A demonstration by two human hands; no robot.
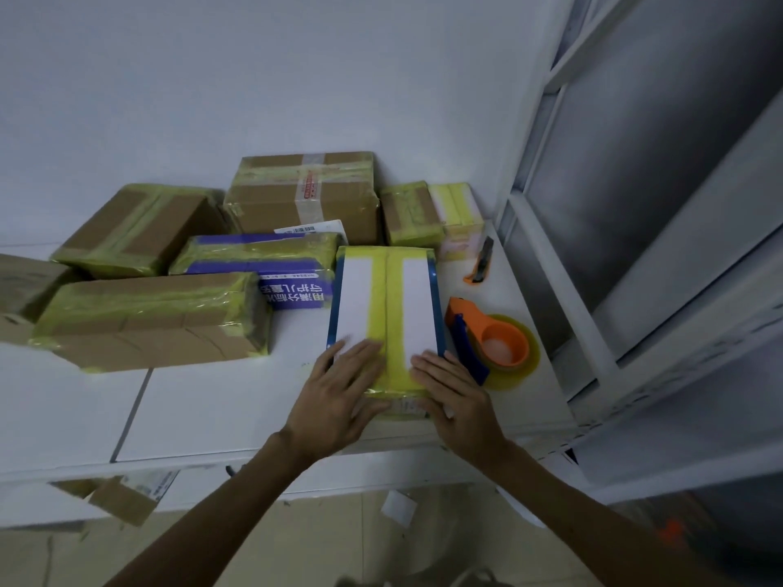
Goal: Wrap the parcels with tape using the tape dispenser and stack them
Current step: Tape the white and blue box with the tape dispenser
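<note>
From the head view, the parcel in hand point(360, 298) is a white, blue-edged box lying lengthwise on the white worktop point(212, 408), near the right-hand end. A strip of yellow tape runs down the middle of its top and folds over the near end. The left hand point(339, 396) and the right hand point(453, 391) lie flat on that near end, one on each side of the strip. Their fingers point(364, 353) are straight and slightly spread and grasp nothing. They are probably pressing the tape down so it bonds and steadying the box while they do.

The tape dispenser point(487, 336), orange with a blue blade end and a yellow roll, rests just beside the parcel's right edge, within easy reach of the right hand for another strip. An orange utility knife point(481, 264) lies further back, near the window frame.

To the left and behind, the parcels already bound in yellow tape are gathered against the wall, among them a long brown box point(152, 319), a purple printed box point(262, 256) and a larger brown carton point(305, 197). This leaves the near worktop free for wrapping.
</note>
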